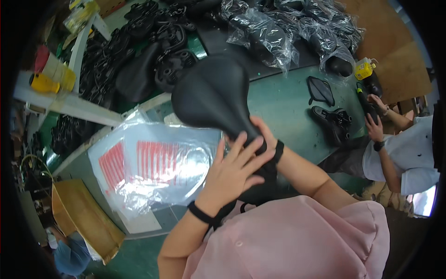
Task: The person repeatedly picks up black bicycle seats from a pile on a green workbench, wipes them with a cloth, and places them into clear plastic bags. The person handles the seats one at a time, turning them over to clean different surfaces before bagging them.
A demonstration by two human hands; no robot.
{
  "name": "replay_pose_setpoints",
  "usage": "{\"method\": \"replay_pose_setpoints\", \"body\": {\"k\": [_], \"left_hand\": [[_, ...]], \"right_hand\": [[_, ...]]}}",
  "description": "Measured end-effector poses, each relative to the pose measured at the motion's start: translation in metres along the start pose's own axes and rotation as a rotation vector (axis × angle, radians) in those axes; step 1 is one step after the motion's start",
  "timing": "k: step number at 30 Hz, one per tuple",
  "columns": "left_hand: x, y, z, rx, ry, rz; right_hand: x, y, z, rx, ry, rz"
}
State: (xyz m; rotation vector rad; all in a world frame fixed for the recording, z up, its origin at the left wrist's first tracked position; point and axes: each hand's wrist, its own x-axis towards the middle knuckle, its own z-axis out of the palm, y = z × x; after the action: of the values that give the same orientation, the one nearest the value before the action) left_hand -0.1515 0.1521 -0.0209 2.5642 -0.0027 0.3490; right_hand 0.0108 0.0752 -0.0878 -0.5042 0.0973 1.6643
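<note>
A black bicycle saddle (211, 90) is held up over the bench, its wide rear pointing away and its narrow nose toward me. My right hand (265, 135) grips the nose from the right side; part of its fingers is hidden beneath. Across the top of the nose lies my left hand (234, 169), fingers spread and touching the cover. Left of the saddle, clear plastic bags (158, 162) with red print lie in a flat pile on the green bench.
Many black saddles (139, 72) are heaped at the far left behind a pale metal frame (93, 109). Plastic-wrapped saddles (274, 39) pile up at the back. An upturned saddle (332, 123) lies to the right, near a co-worker's hands (375, 125). A cardboard box (86, 218) stands lower left.
</note>
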Motion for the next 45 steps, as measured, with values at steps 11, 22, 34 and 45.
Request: {"method": "replay_pose_setpoints", "body": {"k": [11, 22, 34, 45], "left_hand": [[-0.121, -0.117, 0.032, 0.020, 0.099, -0.731], [-0.120, -0.076, 0.121, -0.037, 0.146, -0.723], [-0.145, -0.120, 0.098, -0.972, 0.462, -1.056], [-0.145, -0.111, 0.061, -0.170, 0.341, -0.915]], "right_hand": [[-0.091, 0.044, -0.028, -1.298, 0.536, -0.368], [-0.062, 0.104, -0.083, -1.657, 0.964, -0.342], [-0.042, 0.104, -0.074, -0.399, 0.461, -0.232], [-0.035, 0.101, 0.009, -1.421, 0.591, -0.625]]}}
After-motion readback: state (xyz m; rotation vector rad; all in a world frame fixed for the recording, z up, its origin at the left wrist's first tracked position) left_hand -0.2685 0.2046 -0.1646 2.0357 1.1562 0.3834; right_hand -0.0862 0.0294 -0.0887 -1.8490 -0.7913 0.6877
